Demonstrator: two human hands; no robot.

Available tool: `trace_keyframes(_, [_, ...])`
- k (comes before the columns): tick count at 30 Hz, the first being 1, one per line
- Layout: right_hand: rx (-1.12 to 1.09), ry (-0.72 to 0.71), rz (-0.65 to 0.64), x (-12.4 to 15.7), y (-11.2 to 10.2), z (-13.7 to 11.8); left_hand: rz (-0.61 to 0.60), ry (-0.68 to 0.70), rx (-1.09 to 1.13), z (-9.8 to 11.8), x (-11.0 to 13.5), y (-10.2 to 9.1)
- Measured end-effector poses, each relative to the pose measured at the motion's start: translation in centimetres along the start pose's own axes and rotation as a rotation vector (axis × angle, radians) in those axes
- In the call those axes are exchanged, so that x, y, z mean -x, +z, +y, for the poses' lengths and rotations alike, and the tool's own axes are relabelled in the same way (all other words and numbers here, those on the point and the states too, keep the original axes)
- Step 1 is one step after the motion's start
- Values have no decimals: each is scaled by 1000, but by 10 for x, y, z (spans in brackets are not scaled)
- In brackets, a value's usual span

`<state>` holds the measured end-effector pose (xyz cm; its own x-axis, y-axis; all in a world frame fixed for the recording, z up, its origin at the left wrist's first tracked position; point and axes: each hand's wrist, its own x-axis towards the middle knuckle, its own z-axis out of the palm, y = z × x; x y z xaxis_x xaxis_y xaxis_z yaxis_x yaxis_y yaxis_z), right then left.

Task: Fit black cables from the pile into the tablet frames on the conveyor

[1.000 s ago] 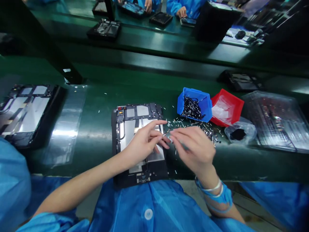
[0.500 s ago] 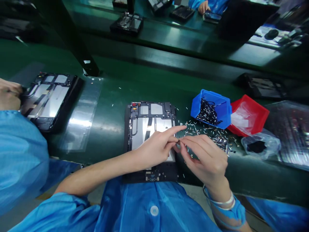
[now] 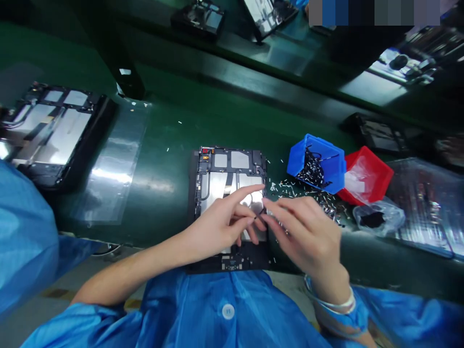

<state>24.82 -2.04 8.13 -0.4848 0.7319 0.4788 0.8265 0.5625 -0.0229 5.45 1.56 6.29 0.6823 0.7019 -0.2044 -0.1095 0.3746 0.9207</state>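
My left hand (image 3: 232, 220) is over an opened tablet-like device (image 3: 213, 186) with a black frame and silver panels. Its thumb and a finger pinch a tiny dark piece (image 3: 255, 217), too small to name, while the index finger points out to the right. Close by on the right, my right hand (image 3: 308, 232) has its thumb and index fingertips a little apart near that piece; nothing shows clearly between them. Part of the device's silver area is hidden beneath my left hand and forearm.
Small white and dark bits (image 3: 286, 186) lie scattered right of the device. Beyond are a blue bin (image 3: 335, 166) of black pieces, a red bin (image 3: 380, 181) and a clear plastic bag (image 3: 397, 215). Another opened device (image 3: 68, 130) and a plastic sheet (image 3: 112, 179) lie left, beside a co-worker's sleeve (image 3: 25, 241).
My fingertips, which met around something small, have separated. My left hand has shifted slightly left, with a tiny dark piece in its pinch. The view has tilted, and the co-worker's hand at left is out of sight.
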Motion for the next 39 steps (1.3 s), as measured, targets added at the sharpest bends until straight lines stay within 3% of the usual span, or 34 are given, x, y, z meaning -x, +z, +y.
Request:
trace_keyframes(2, [-75, -44, 21, -12, 6, -18, -13, 17, -8, 7, 15, -5])
trace_keyframes(4, [-206, 14, 52, -23, 10, -26, 39, 70, -39, 10, 33, -15])
trace_keyframes(5, [-299, 80, 62, -29, 12, -28, 118, 118, -59, 9, 42, -21])
trace_keyframes(7, [-522, 263, 45, -42, 17, -29, 390, 241, -93, 1, 56, -37])
trace_keyframes(9, [-754, 445, -43, -54, 27, -29, 659, 320, -119, -14, 64, -53])
trace_keyframes(10, [-849, 523, -102, -60, 34, -30, 726, 310, -127, -22, 64, -60])
trace_keyframes(11, [-926, 590, -165, -65, 41, -30, 732, 266, -129, -29, 64, -66])
trace_keyframes(15, [-1058, 782, -314, -75, 64, -35, 546, 72, -103, -45, 56, -78])
trace_keyframes(22, [-1029, 881, -284, -76, 73, -39, 474, 24, -50, -44, 47, -78])
trace_keyframes(32, [-838, 746, -327, -80, 76, -42, 509, 10, -100, -41, 39, -76])
trace_keyframes(36, [-710, 604, -329, -80, 73, -40, 541, -14, -115, -39, 35, -72])
trace_keyframes(39, [-486, 439, -272, -76, 62, -37, 565, -18, -137, -37, 33, -69])
